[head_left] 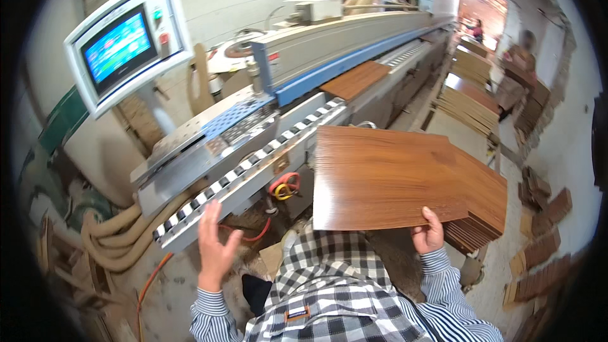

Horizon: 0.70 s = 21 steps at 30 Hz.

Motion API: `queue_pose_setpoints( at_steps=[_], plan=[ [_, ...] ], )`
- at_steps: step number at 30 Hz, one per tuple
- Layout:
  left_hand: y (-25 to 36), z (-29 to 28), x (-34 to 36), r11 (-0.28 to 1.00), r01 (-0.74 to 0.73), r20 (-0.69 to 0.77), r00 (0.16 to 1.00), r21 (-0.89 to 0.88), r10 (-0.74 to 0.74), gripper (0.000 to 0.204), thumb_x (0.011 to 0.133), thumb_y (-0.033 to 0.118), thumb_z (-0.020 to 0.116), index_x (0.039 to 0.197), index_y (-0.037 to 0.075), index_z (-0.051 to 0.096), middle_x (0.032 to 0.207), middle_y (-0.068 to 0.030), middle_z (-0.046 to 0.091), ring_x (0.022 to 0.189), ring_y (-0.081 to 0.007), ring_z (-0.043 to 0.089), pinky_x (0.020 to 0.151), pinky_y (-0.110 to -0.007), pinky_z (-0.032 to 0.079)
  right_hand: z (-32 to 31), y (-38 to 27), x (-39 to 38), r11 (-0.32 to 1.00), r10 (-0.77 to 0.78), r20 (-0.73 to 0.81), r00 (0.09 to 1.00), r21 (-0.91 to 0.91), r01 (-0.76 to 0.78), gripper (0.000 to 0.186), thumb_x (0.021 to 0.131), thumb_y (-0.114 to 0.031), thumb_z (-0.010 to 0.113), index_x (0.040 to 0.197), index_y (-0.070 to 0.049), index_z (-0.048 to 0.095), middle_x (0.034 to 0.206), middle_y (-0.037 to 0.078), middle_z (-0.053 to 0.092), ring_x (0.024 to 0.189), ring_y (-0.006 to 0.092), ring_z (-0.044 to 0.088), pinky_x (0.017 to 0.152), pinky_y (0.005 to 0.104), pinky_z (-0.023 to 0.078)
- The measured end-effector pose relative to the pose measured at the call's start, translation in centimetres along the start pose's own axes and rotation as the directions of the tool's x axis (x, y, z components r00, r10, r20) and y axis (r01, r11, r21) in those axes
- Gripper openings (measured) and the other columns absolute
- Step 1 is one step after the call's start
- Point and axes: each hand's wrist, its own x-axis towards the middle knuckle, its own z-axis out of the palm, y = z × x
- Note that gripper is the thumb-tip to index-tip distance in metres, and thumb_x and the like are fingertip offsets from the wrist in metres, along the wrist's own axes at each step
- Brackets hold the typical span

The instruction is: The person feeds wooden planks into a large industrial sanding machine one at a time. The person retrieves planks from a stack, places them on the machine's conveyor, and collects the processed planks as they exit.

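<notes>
Head view: at far left, a white-framed control panel (130, 41) carries a lit screen (118, 50) and stands tilted above the machine bed. Below it, beige ribbed hoses (107, 247) lie in loops. Left hand (217, 244) is open and holds nothing, thumb set apart from the fingers; it is near the lower end of a roller rail (250, 168), contact not determinable. Behind the rail, a blue-edged beam (354, 44) runs off toward the back, with a brown panel (358, 80) lying flat alongside it. Right of the rail, a wood-grain board (386, 177) is gripped at its near edge by the right hand (429, 233). Its right end overlaps a stack of boards (487, 202); whether it bears on that stack cannot be told. Further back stand more stacks (465, 111), with a co-worker (520, 63) beside them. Brown pieces (538, 253) sit along the right wall.
</notes>
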Motion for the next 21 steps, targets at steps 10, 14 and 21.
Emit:
queue_pose_setpoints(
  at_steps=[10,14,21],
  plan=[
    [0.2,-3.9,-6.5,0.953,0.024,-0.009,1.000,0.303,-0.022,0.078,0.078,0.049,0.076,0.139,0.008,0.050,0.152,-0.0163,0.040,0.143,-0.0356,0.033,0.117,-0.055,0.020,19.1,16.4,4.7,0.854,0.518,0.410,0.750,-0.198,-0.481,0.016,0.093,-0.017,0.067,0.102,-0.004,0.066,0.090,0.003,0.067,0.072,0.0126,0.062,0.055,0.0260,0.049],
    [-4.4,-5.2,-7.3,0.902,0.168,-0.178,0.979,0.398,-0.104,0.068,0.082,0.045,0.073,0.136,0.008,0.053,0.145,-0.0104,0.050,0.141,-0.0335,0.037,0.118,-0.056,0.015,22.7,20.7,4.6,0.750,0.647,0.512,0.566,-0.293,-0.593,0.024,0.095,-0.022,0.066,0.111,-0.005,0.062,0.097,0.004,0.068,0.088,0.0156,0.067,0.066,0.0274,0.055],
    [-9.7,-6.0,-4.2,0.848,0.331,-0.312,0.927,0.414,-0.210,0.065,0.082,0.041,0.074,0.135,0.010,0.053,0.145,-0.0076,0.051,0.137,-0.0289,0.042,0.119,-0.057,0.009,21.0,18.4,4.1,0.818,0.575,0.632,0.520,-0.417,-0.397,0.051,0.100,-0.025,0.057,0.142,0.001,0.044,0.132,0.017,0.059,0.105,0.0242,0.067,0.089,0.0315,0.054]
  ],
)
